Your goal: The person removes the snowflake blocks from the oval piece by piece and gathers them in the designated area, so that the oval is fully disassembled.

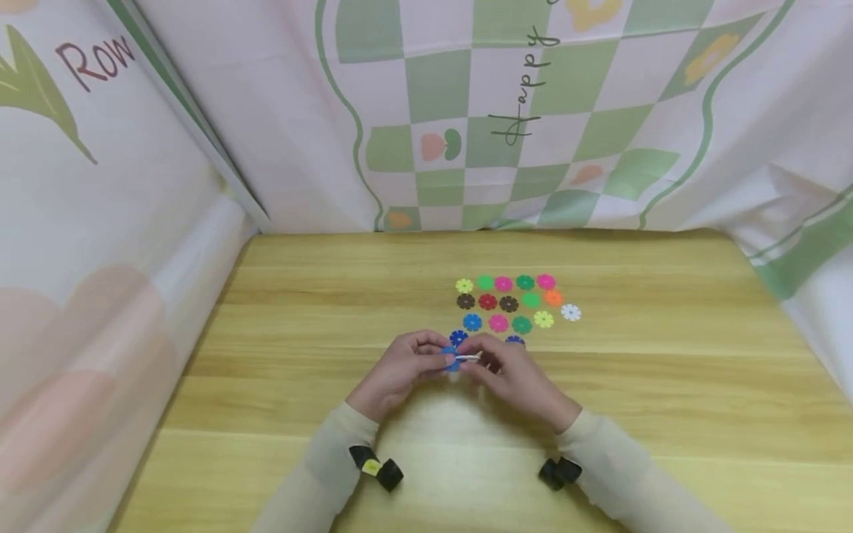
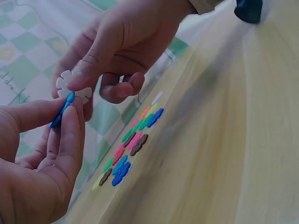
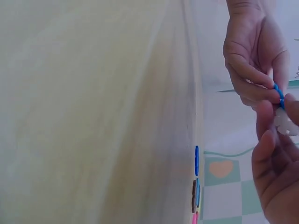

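Between thumb and fingers my left hand (image 1: 403, 368) pinches a blue notched disc (image 1: 450, 360), a flat flower-shaped plastic piece. My right hand (image 1: 509, 374) pinches a white notched disc (image 1: 469, 357), seen edge-on from above. In the left wrist view the white disc (image 2: 74, 87) stands crosswise to the blue disc (image 2: 62, 110), and their edges meet. Whether the notches are interlocked I cannot tell. The right wrist view shows the blue disc (image 3: 279, 95) against the white one (image 3: 285, 122), with fingertips of both hands around them.
Beyond the hands, rows of coloured notched discs lie flat on the wooden table (image 1: 300, 311), among them a pink disc (image 1: 498, 323), a white disc (image 1: 571, 312) and a dark blue disc (image 1: 458, 338). A patterned curtain (image 1: 440, 89) hangs along the back edge and the sides.
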A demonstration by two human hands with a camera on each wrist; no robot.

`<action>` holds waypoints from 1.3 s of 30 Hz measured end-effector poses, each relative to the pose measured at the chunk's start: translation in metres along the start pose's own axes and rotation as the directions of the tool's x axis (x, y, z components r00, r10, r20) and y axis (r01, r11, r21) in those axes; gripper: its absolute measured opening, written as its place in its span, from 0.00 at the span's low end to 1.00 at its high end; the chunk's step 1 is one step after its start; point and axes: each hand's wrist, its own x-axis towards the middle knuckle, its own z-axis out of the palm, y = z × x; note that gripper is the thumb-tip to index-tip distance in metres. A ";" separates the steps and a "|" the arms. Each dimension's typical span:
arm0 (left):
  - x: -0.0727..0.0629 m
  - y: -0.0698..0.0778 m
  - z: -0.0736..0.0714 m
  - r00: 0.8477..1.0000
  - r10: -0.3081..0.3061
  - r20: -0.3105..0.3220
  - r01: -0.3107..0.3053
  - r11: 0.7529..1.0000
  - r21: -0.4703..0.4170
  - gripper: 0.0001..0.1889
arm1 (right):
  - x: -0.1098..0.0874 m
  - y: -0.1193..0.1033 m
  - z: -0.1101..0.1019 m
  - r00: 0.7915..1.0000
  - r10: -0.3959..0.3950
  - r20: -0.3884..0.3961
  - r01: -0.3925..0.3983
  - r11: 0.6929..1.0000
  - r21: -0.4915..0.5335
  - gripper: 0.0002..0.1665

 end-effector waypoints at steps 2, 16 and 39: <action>0.000 0.000 0.000 1.000 -0.002 0.015 0.003 1.000 -0.013 0.11 | 0.000 0.000 0.000 0.999 -0.046 -0.006 0.046 0.999 0.001 0.15; -0.003 0.004 0.004 0.999 -0.033 -0.003 0.033 0.999 0.004 0.09 | 0.000 0.004 -0.005 1.000 -0.015 -0.025 0.014 1.000 -0.014 0.05; 0.008 -0.001 0.002 0.976 0.170 -0.136 -0.053 0.792 0.608 0.07 | -0.027 0.048 -0.090 0.920 0.361 -0.151 -0.390 0.871 -0.299 0.12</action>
